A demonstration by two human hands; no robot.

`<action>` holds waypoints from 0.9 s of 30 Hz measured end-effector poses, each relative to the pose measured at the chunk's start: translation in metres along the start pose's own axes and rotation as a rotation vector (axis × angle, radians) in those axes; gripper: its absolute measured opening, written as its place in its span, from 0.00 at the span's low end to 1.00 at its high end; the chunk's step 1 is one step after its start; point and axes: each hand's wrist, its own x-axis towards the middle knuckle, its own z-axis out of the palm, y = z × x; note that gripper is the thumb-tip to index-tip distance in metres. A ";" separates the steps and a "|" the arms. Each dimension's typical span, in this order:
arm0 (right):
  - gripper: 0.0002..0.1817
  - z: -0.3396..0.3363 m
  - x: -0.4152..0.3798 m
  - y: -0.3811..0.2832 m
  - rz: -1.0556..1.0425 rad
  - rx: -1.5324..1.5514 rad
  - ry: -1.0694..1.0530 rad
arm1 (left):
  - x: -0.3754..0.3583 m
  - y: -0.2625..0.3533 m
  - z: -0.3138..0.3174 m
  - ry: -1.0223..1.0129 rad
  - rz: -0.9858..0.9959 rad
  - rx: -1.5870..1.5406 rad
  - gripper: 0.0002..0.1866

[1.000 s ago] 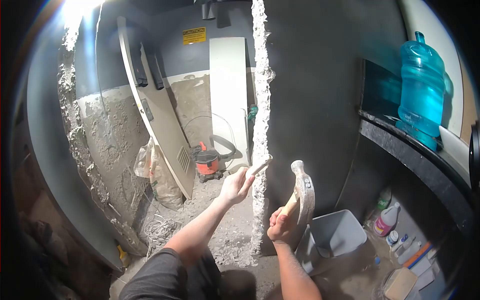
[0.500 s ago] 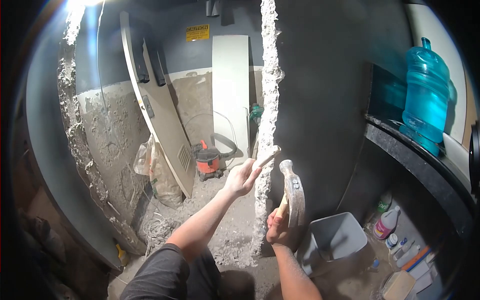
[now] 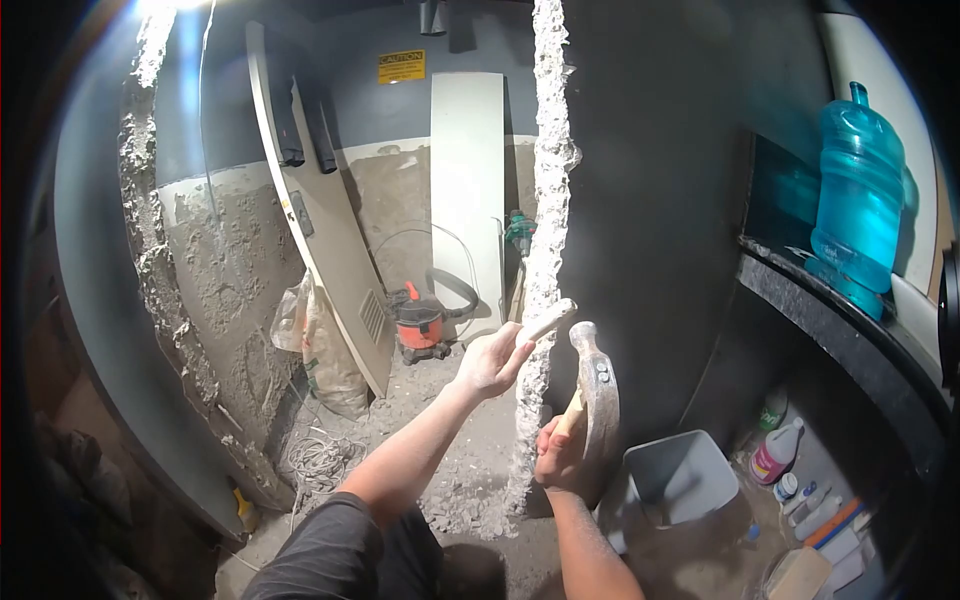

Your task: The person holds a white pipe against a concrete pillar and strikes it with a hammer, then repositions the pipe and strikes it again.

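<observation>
My left hand is closed around a short, dust-coated chisel, its end pointing up and to the right. The chisel lies across the rough, broken white edge of the wall; whether its tip touches the wall is hidden. Lower and to the right, my right hand grips a claw hammer by its pale handle. The hammer's head is upright, its striking face a little below and right of the chisel's end, apart from it.
Rubble covers the floor below the wall edge. To the right stand a grey bin, bottles and a blue water jug on a counter. Behind are a red vacuum, leaning panels, a sack and coiled cable.
The whole view has shifted slightly, with the scene sitting a little further right. Both hands keep their grips, and the hammer stays close to the chisel.
</observation>
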 end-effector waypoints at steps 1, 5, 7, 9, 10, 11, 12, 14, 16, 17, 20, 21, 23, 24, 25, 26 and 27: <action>0.15 0.003 0.003 -0.010 0.056 0.183 0.021 | 0.001 0.001 -0.001 -0.003 -0.001 0.013 0.15; 0.15 0.005 0.010 -0.034 0.098 0.133 0.021 | 0.001 -0.002 0.000 0.028 0.023 0.049 0.15; 0.37 0.004 0.013 -0.036 0.096 0.037 0.027 | 0.001 0.000 0.000 0.036 0.025 0.060 0.15; 0.36 -0.007 0.012 -0.028 0.000 -0.038 -0.110 | 0.001 0.002 0.000 0.043 0.022 0.069 0.15; 0.36 -0.006 0.012 -0.037 -0.021 -0.075 -0.059 | 0.001 0.004 0.001 0.055 0.025 0.076 0.15; 0.36 -0.007 0.012 -0.031 -0.016 -0.077 -0.061 | 0.000 0.005 0.002 0.067 0.027 0.083 0.14; 0.26 -0.008 0.013 -0.023 -0.044 -0.166 -0.074 | -0.001 0.005 0.004 0.064 0.023 0.082 0.14; 0.18 -0.012 0.013 -0.013 0.147 -0.337 -0.085 | -0.002 0.007 0.006 0.080 0.015 0.065 0.14; 0.18 -0.013 0.015 -0.013 0.315 -0.411 -0.037 | -0.002 0.006 0.007 0.077 0.015 0.079 0.14; 0.19 -0.012 0.015 -0.011 0.261 -0.403 0.008 | -0.001 0.006 0.007 0.079 0.014 0.092 0.14; 0.17 -0.012 0.020 -0.019 -0.101 -0.277 0.046 | -0.001 0.010 0.004 0.051 -0.052 0.089 0.15; 0.20 -0.009 0.023 -0.030 -0.171 -0.217 0.003 | -0.001 0.011 0.003 0.053 -0.055 0.082 0.15; 0.22 -0.001 0.027 -0.061 -0.222 -0.116 -0.015 | -0.002 0.013 0.002 0.050 -0.066 0.084 0.15; 0.22 0.001 0.030 -0.064 -0.264 -0.202 -0.008 | -0.002 0.014 0.003 0.041 -0.065 0.086 0.15; 0.22 -0.008 0.028 -0.046 -0.190 -0.300 -0.061 | -0.002 0.013 0.006 0.033 -0.062 0.084 0.15; 0.21 -0.009 0.025 -0.028 0.048 -0.363 -0.044 | -0.002 0.009 0.010 0.052 -0.040 0.077 0.15; 0.21 -0.008 0.026 -0.026 0.283 -0.419 -0.028 | -0.001 0.008 0.011 0.077 -0.017 0.070 0.15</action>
